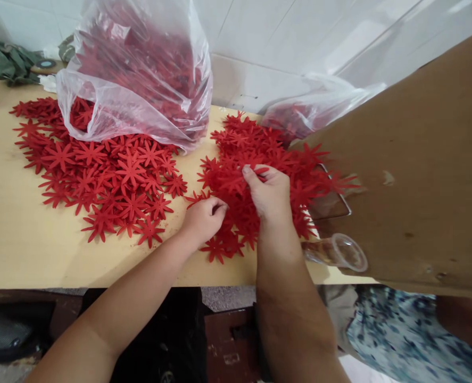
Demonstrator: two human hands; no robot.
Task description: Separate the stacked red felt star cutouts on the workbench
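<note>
My right hand (271, 189) is over the right-hand pile of red flower cutouts (239, 141), thumb and fingers pinched on a red flower cutout (262, 171). Lower and to the left, my left hand (204, 219) is closed at the near-left edge of that pile, its thumb against the curled fingers. Red petals (196, 198) show just behind it; whether the fingers grip them is hidden. A larger pile of the same many-petalled flower cutouts (130, 170) lies to the left on the pale yellow table (12, 229).
A clear plastic bag (140, 80) full of red pieces leans over the left pile. Another bag (319, 103) lies by the wall. A brown board (411, 159) stands at right, with a tipped clear plastic cup (339, 252) beside it. Someone in patterned clothing (391, 330) is behind the board.
</note>
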